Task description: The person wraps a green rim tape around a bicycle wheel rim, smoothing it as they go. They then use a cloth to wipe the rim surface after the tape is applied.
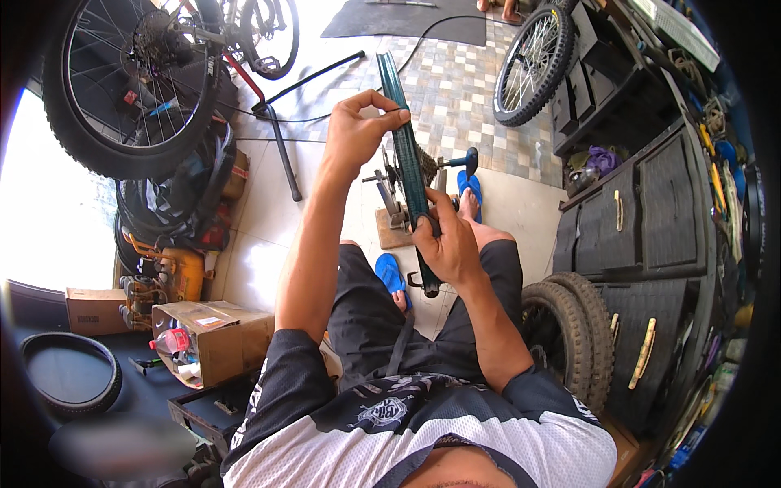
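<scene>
A bicycle wheel rim [392,77] stands upright and edge-on in front of me, a glossy dark teal strip running along its channel. My left hand [364,130] is closed at its upper part, thumb and forefinger pinched together at the edge. Lower down, my right hand [446,241] wraps its fingers round the side and presses its thumb onto the strip. No tyre is on this wheel. A cassette [428,167] shows behind it. The wheel sits at a metal stand [396,213] on a wooden base [392,237], with a blue and black handle [470,160] to the right.
Mountain bikes [134,81] stand at the far left beside a black and red stand leg [281,150]. An open cardboard box [213,342] and a loose tyre [69,370] lie lower left. Dark drawers [643,211], tyres [569,333] and a wheel [533,65] line the right.
</scene>
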